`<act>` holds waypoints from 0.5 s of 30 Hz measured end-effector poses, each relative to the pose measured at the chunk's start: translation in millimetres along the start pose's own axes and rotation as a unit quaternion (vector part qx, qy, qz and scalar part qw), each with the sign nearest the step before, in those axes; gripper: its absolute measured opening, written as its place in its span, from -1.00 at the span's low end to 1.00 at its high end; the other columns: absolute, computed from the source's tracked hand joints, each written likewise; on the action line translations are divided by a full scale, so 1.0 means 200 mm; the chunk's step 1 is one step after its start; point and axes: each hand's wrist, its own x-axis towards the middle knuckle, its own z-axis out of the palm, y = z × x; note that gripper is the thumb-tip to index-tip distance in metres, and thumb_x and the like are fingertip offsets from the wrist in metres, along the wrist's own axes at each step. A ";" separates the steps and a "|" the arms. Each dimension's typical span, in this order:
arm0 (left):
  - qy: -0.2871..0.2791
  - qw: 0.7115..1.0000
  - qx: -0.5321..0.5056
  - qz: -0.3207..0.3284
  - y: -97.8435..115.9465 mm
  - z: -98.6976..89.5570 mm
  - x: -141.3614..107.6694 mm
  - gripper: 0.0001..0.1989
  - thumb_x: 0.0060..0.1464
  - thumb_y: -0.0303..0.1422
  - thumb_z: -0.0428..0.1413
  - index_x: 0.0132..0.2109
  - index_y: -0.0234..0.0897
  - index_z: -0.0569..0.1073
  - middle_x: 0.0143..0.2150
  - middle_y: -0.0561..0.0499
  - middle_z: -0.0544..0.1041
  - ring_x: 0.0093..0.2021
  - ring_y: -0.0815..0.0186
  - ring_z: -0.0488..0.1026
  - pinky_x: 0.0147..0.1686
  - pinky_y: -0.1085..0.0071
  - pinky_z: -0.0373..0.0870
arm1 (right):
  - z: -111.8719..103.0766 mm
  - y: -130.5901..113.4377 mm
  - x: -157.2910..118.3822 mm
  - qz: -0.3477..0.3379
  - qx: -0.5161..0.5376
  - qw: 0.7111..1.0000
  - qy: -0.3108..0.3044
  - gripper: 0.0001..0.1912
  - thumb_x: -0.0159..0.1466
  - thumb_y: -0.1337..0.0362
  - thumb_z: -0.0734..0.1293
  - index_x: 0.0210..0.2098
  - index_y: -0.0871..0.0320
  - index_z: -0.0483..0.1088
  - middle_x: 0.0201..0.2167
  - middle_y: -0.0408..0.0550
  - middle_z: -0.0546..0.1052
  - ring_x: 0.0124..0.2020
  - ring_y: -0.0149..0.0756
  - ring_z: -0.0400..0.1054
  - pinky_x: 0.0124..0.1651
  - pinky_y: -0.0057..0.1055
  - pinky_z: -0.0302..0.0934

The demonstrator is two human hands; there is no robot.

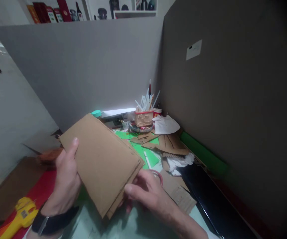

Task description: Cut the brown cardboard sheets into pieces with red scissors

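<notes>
A layered stack of brown cardboard panels point(103, 159) is held tilted above the pale table. My left hand point(68, 176), with a dark watch at the wrist, grips its left edge, thumb on the top face and fingers hidden behind. At the lower right corner, my right hand point(145, 192) has its thumb and fingers closed on the edges of the layers. Behind the stack lie green sheets point(153, 159), a white pen point(147, 160) and cardboard scraps point(170, 142). Pink-handled scissors or a ring point(159, 176) show partly beside my right hand.
A yellow tool point(21, 215) lies on red material at the lower left. At the right rest a glossy black panel point(213, 202) and crumpled white paper point(178, 164). A box of sticks and pens point(144, 118) stands at the back, before a grey partition point(96, 66).
</notes>
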 end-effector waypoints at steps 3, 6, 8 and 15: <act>0.011 0.999 -0.010 0.037 0.01 0.02 -0.04 -0.89 0.22 -0.37 0.21 -0.12 -0.30 0.53 -0.16 0.03 0.57 -0.35 0.36 0.50 -0.40 0.39 0.50 | 0.00 0.03 0.01 0.014 -0.006 0.999 0.035 -0.58 0.13 -0.02 0.49 -0.26 0.21 0.47 -0.47 -0.10 0.53 -0.55 -0.40 0.38 -0.48 -0.47 0.33; 0.013 0.998 -0.012 0.056 0.02 0.03 -0.07 -0.84 0.18 -0.31 0.26 -0.11 -0.25 0.55 -0.10 0.04 0.61 -0.22 0.29 0.54 -0.29 0.33 0.54 | 0.01 0.06 0.03 0.018 -0.013 0.997 0.069 -0.58 0.19 -0.06 0.44 -0.30 0.23 0.46 -0.51 -0.11 0.50 -0.62 -0.44 0.33 -0.56 -0.51 0.27; 0.007 0.999 -0.008 0.048 0.03 0.02 -0.09 -0.78 0.13 -0.24 0.30 -0.12 -0.21 0.56 -0.09 0.10 0.63 -0.13 0.26 0.55 -0.22 0.32 0.54 | 0.01 0.07 0.03 0.015 -0.018 0.997 0.075 -0.57 0.19 -0.06 0.44 -0.32 0.24 0.46 -0.52 -0.11 0.50 -0.63 -0.46 0.32 -0.57 -0.53 0.26; 0.030 0.998 -0.035 0.039 0.02 0.00 -0.08 -0.83 0.20 -0.39 0.24 -0.06 -0.27 0.53 -0.10 0.04 0.57 -0.30 0.36 0.49 -0.40 0.43 0.47 | 0.03 0.05 0.02 0.004 -0.027 0.998 0.060 -0.56 0.17 -0.08 0.44 -0.41 0.23 0.44 -0.55 -0.13 0.46 -0.60 -0.45 0.33 -0.55 -0.54 0.30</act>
